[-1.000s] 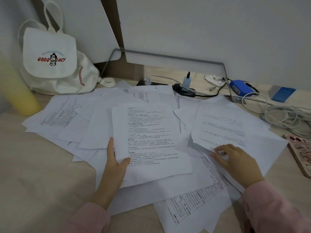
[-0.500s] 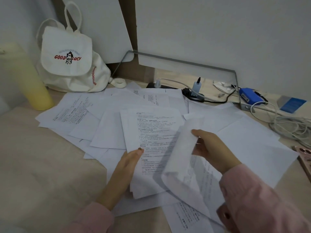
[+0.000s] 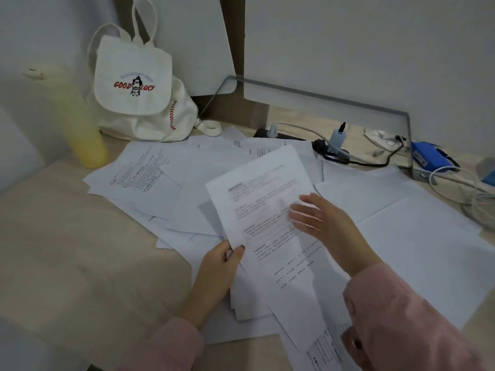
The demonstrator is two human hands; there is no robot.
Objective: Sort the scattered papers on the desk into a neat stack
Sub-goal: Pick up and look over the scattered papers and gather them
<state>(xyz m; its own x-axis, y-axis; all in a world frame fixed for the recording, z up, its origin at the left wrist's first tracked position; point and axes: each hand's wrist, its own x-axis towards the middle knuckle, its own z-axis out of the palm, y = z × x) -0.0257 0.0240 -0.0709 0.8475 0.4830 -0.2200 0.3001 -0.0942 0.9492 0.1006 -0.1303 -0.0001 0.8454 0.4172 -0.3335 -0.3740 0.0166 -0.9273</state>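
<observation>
The papers (image 3: 257, 199) are white with lines of black print, the desk (image 3: 80, 250) pale beige with faint grain, the bag (image 3: 134, 84) cream with red lettering, a small black-and-white dog and red stitching, the tall cylinder (image 3: 83, 129) yellow, the box (image 3: 426, 158) blue, the sleeves (image 3: 407, 325) pink.

Light was dim, cool and even across the surface (image 3: 80, 263). The fingers (image 3: 302, 218) of the right hand (image 3: 329, 226) were smeared by motion blur, and the printed sheet (image 3: 257, 199) under them was soft, its text unreadable. Faint, soft-edged shadows lay beneath that sheet's edges below the fingers. Far left of the fingers the yellow bottle (image 3: 80, 124) looked hazy; beyond them the metal rail (image 3: 321, 93) bowed with wide-angle distortion.
</observation>
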